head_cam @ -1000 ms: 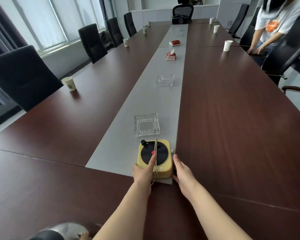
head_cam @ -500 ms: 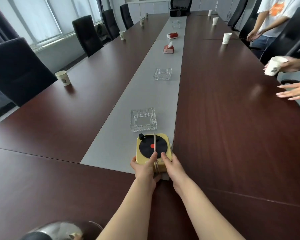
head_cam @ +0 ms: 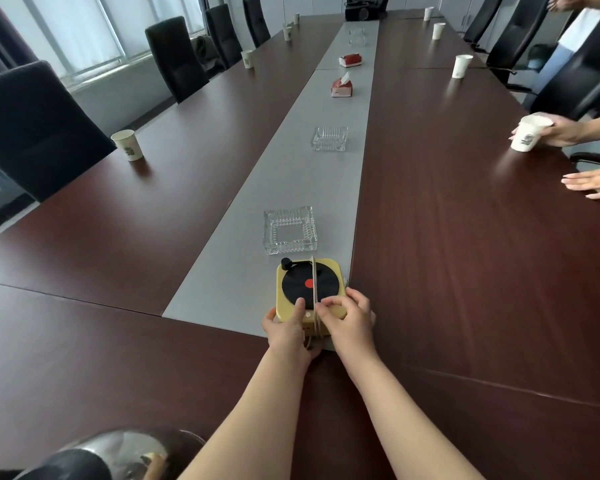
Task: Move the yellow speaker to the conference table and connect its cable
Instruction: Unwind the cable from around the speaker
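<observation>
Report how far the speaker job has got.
Done: the yellow speaker sits on the conference table. In hand: left hand steadies it while right hand pinches the cable wrapped over it. Left: unwinding and connecting the cable.

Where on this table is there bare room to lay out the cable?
Bare dark wood lies right of the yellow speaker, up to another person's hand, and left toward the paper cup. Crowded: the glass ashtray sits just behind the speaker on the grey strip.
</observation>
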The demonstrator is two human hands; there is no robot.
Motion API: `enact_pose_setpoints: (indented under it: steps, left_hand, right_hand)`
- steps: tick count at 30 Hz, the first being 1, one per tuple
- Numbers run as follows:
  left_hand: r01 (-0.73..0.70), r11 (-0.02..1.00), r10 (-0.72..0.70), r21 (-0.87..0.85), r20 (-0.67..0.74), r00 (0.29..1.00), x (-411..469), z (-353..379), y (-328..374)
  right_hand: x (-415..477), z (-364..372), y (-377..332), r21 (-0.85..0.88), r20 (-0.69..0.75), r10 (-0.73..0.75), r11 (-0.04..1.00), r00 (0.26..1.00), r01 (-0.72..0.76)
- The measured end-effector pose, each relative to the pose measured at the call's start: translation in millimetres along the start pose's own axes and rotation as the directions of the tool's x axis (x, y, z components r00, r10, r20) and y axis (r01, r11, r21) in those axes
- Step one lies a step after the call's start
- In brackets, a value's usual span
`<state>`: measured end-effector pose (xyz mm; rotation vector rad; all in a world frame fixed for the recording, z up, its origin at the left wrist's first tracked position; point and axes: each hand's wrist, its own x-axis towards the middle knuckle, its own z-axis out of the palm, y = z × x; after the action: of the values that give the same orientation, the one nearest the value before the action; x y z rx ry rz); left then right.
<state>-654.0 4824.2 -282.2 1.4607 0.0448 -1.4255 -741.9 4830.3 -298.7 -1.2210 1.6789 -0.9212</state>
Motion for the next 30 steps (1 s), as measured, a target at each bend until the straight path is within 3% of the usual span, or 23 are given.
enact_pose_setpoints:
  steps: [4, 6, 9, 11, 14, 16, 23, 27, 30]
  left_hand:
    - [-0.048, 0.997, 0.051, 0.066, -0.037, 0.998, 0.5, 1.0, -3.7]
    - [-0.099, 0.966, 0.12, 0.24, -0.074, 0.99, 3.2, 1.6, -4.7]
    - [-0.111, 0.784, 0.25, 0.611, -0.146, 0.957, -2.4, -1.2, -3.1]
    - [-0.155, 0.676, 0.377, 0.72, -0.158, 0.913, -7.1, -5.7, -1.5]
    - [-0.353, 0.504, 0.581, 0.788, -0.007, 0.814, -7.8, -11.9, -2.5]
    - [-0.432, 0.463, 0.565, 0.774, 0.118, 0.816, -7.0, -12.6, -2.4]
    - [-0.372, 0.497, 0.302, 0.784, 0.245, 0.921, -11.7, -1.2, 15.4]
    - [-0.217, 0.733, 0.072, 0.645, 0.243, 0.967, -11.2, -2.0, 22.8]
    - [-0.128, 0.819, -0.009, 0.559, 0.235, 0.972, -10.0, -3.6, 18.8]
  right_hand:
    - [6.7, -0.7, -8.3, 0.051, 0.029, 0.053, 0.997, 0.998, -0.054]
    - [8.5, -1.9, -8.7, 0.075, 0.047, 0.075, 0.994, 0.996, -0.078]
    - [12.5, -3.3, -9.2, 0.095, 0.047, 0.088, 0.991, 0.995, -0.092]
    - [15.4, -2.8, -8.9, 0.106, 0.058, 0.091, 0.99, 0.994, -0.097]
    - [15.2, -1.7, -6.7, 0.131, 0.061, 0.083, 0.987, 0.995, -0.09]
    - [11.2, -3.4, -3.9, 0.154, 0.063, 0.078, 0.984, 0.995, -0.087]
    - [2.6, -6.8, -4.0, 0.297, 0.101, 0.11, 0.945, 0.989, -0.136]
    - [2.9, -9.6, -5.6, 0.328, 0.125, 0.116, 0.933, 0.985, -0.151]
    - [1.9, -11.3, -5.6, 0.331, 0.151, 0.113, 0.93, 0.982, -0.158]
